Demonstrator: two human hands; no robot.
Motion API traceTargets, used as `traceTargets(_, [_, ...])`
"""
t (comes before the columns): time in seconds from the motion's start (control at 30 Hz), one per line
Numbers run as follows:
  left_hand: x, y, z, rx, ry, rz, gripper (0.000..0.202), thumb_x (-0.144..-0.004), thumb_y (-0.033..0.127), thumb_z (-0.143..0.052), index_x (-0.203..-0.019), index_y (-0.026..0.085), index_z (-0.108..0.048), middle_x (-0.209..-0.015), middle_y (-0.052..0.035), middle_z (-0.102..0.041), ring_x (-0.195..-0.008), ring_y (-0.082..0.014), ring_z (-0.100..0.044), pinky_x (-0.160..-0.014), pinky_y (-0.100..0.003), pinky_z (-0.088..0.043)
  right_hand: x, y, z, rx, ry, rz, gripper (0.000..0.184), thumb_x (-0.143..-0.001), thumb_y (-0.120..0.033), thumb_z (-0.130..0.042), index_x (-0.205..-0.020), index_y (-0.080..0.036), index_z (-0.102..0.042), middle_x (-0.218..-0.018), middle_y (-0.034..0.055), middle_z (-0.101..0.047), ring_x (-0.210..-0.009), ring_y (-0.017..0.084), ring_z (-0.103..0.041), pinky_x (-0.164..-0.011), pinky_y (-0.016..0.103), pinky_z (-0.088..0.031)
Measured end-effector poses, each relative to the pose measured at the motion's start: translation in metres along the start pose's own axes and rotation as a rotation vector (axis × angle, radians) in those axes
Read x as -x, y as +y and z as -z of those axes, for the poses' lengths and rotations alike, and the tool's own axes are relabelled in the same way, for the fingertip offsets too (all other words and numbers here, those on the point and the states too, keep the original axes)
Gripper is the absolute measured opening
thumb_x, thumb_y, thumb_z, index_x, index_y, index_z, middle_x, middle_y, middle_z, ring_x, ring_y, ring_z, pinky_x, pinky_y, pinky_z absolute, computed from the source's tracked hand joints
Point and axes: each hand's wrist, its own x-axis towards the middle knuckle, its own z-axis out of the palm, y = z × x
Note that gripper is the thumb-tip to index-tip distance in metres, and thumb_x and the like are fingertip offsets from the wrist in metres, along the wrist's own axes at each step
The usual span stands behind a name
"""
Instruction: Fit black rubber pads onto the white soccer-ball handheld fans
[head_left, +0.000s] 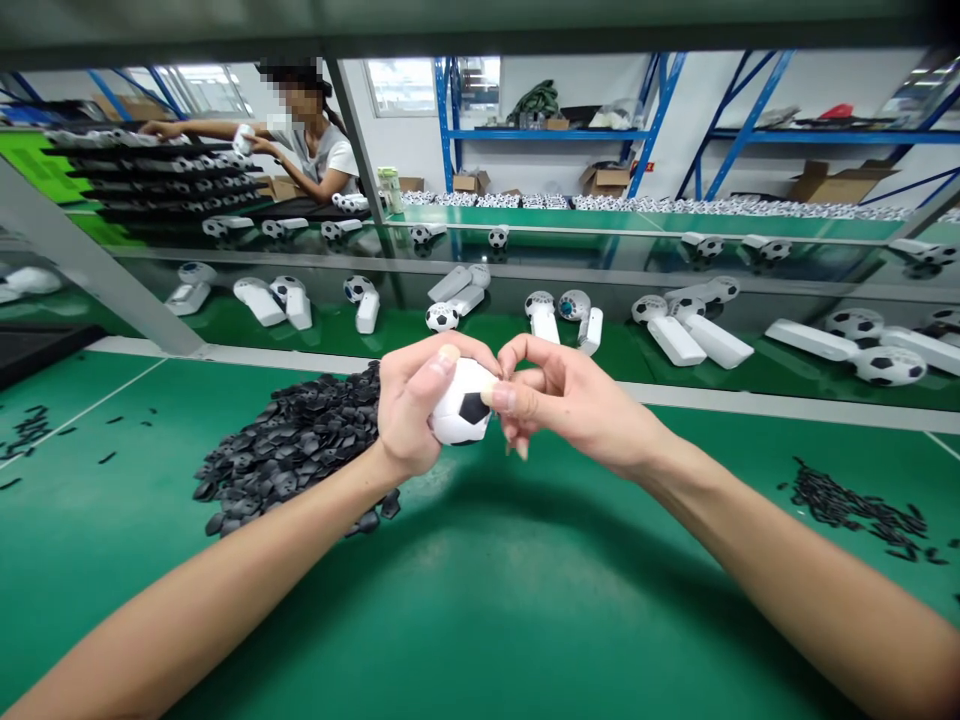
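Observation:
My left hand (416, 400) is wrapped round a white plastic piece with black patches, a small football-patterned ball (452, 412), and holds it above the green table. Its thumb presses along the top of the ball. My right hand (551, 400) is at the ball's right side, thumb and forefinger brought together beside a black pentagon patch; the thumb tip overlaps the ball's edge. Whatever those fingertips pinch is hidden. Left of the ball, partly behind my left hand and forearm, lies a heap of black pentagon-shaped pieces (300, 440).
Small black strips (855, 505) lie scattered on the right, with more strips (30, 430) at far left. Beyond a pale rail, white football-headed units (675, 325) lie on a green conveyor (322, 335). A co-worker (319, 150) handles a white unit by stacked black trays (157, 175).

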Motion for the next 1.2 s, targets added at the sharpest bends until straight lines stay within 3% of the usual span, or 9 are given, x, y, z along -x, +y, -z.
traceTargets(0.07, [0.000,-0.002,0.000,0.008,0.016,-0.005,0.042,-0.097,0.050,-0.062,-0.079,0.016,-0.079,-0.070,-0.0082,-0.074,-0.059,-0.0199,-0.064,-0.056,-0.032,-0.046,0.000,0.001,0.000,0.157,0.107,0.079,0.057,-0.076,-0.059,-0.095,-0.101,-0.023,-0.059,-0.078,-0.0031,-0.068,-0.071,0.015,-0.064,-0.065,0.027,-0.054])
traceTargets(0.13, [0.000,-0.003,0.000,0.037,0.004,-0.010,0.042,-0.098,0.048,-0.061,-0.079,0.016,-0.079,-0.070,-0.0092,-0.074,-0.064,-0.0221,-0.067,-0.059,-0.034,-0.049,0.000,0.002,0.001,0.289,0.178,0.173,0.059,-0.078,-0.057,-0.095,-0.115,-0.024,-0.063,-0.109,0.0034,-0.073,-0.100,0.020,-0.068,-0.081,0.031,-0.056])
traceTargets(0.2, [0.000,-0.002,-0.001,0.079,-0.040,-0.011,0.040,-0.099,0.046,-0.060,-0.081,0.016,-0.080,-0.073,-0.0102,-0.076,-0.067,-0.0232,-0.069,-0.061,-0.034,-0.052,0.000,0.004,0.002,0.324,0.105,0.203,0.065,-0.083,-0.054,-0.091,-0.134,-0.027,-0.061,-0.146,0.0075,-0.063,-0.132,0.025,-0.061,-0.101,0.036,-0.055])
traceTargets(0.27, [0.000,-0.001,-0.002,0.105,-0.079,-0.014,0.039,-0.099,0.043,-0.059,-0.081,0.016,-0.080,-0.076,-0.0106,-0.077,-0.068,-0.0234,-0.069,-0.061,-0.035,-0.053,-0.001,0.007,0.004,0.282,-0.054,0.178,0.071,-0.091,-0.052,-0.085,-0.150,-0.027,-0.052,-0.161,0.0087,-0.053,-0.145,0.028,-0.053,-0.114,0.040,-0.050])
traceTargets(0.43, [0.004,0.003,-0.003,0.062,-0.158,0.028,0.043,-0.100,0.046,-0.058,-0.077,0.016,-0.078,-0.072,-0.0105,-0.074,-0.063,-0.0232,-0.067,-0.057,-0.035,-0.050,-0.001,0.014,0.010,0.238,-0.233,0.175,0.075,-0.097,-0.047,-0.080,-0.159,-0.025,-0.044,-0.168,0.0090,-0.047,-0.154,0.027,-0.046,-0.128,0.041,-0.039])
traceTargets(0.6, [0.005,0.008,-0.004,0.082,-0.233,0.083,0.045,-0.100,0.049,-0.058,-0.076,0.017,-0.077,-0.069,-0.0108,-0.073,-0.061,-0.0240,-0.067,-0.056,-0.036,-0.051,0.000,0.012,0.014,0.219,-0.307,0.132,0.085,-0.094,-0.046,-0.084,-0.164,-0.030,-0.039,-0.172,0.0078,-0.042,-0.156,0.028,-0.045,-0.123,0.039,-0.045])
traceTargets(0.77, [0.005,0.009,-0.005,0.066,-0.243,0.084,0.043,-0.100,0.046,-0.057,-0.074,0.017,-0.076,-0.067,-0.0095,-0.072,-0.056,-0.0216,-0.062,-0.053,-0.035,-0.048,0.001,0.010,0.006,0.176,-0.257,0.144,0.075,-0.089,-0.041,-0.089,-0.153,-0.026,-0.051,-0.164,0.0086,-0.052,-0.147,0.027,-0.055,-0.116,0.037,-0.050])
traceTargets(0.93, [0.005,0.008,-0.005,0.073,-0.235,0.035,0.045,-0.103,0.043,-0.053,-0.072,0.017,-0.074,-0.065,-0.0088,-0.070,-0.054,-0.0207,-0.061,-0.054,-0.035,-0.049,0.001,0.013,-0.004,0.156,-0.113,0.208,0.070,-0.082,-0.041,-0.093,-0.140,-0.022,-0.058,-0.146,0.0093,-0.066,-0.135,0.028,-0.062,-0.112,0.039,-0.053])
traceTargets(1.2, [0.004,0.005,-0.001,0.027,-0.294,-0.027,0.045,-0.107,0.041,-0.049,-0.078,0.019,-0.075,-0.068,-0.0088,-0.073,-0.055,-0.0208,-0.063,-0.055,-0.035,-0.050,0.003,0.018,-0.008,0.089,-0.063,0.201,0.070,-0.077,-0.041,-0.096,-0.135,-0.021,-0.063,-0.143,0.0080,-0.070,-0.127,0.027,-0.067,-0.110,0.038,-0.054])
